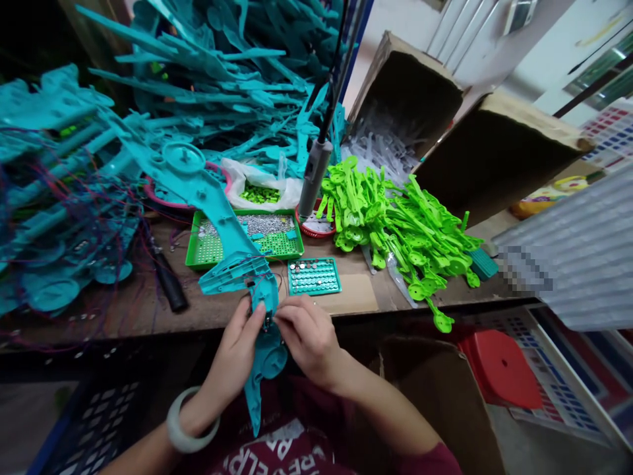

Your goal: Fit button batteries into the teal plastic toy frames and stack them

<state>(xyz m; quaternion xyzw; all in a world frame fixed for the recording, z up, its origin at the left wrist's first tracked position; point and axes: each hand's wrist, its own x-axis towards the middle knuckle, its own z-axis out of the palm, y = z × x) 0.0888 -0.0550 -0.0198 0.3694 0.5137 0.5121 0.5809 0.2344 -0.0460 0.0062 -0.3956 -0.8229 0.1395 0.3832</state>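
A long, curved teal plastic shell [225,221] reaches from the pile at the left, over the tray, down to my lap. My left hand [239,343] is closed around its middle, thumb on top. My right hand [309,336] is at the same spot, with thumb and fingers pinched together at the shell's edge. What those fingers hold, if anything, is too small to make out. Thin dark wires show on the shell just above my hands. Past them lie a green tray [198,254] with small silvery pieces and a teal tray [314,289] with round cells.
Teal shells [237,99] are heaped behind; wired ones lie left. A grey-handled tool [316,173] hangs over a red basket [319,232]. Bright green parts [395,218] cover the right side, near cardboard boxes [499,145]. A black-handled tool [171,287] and a red stool [504,369] are nearby.
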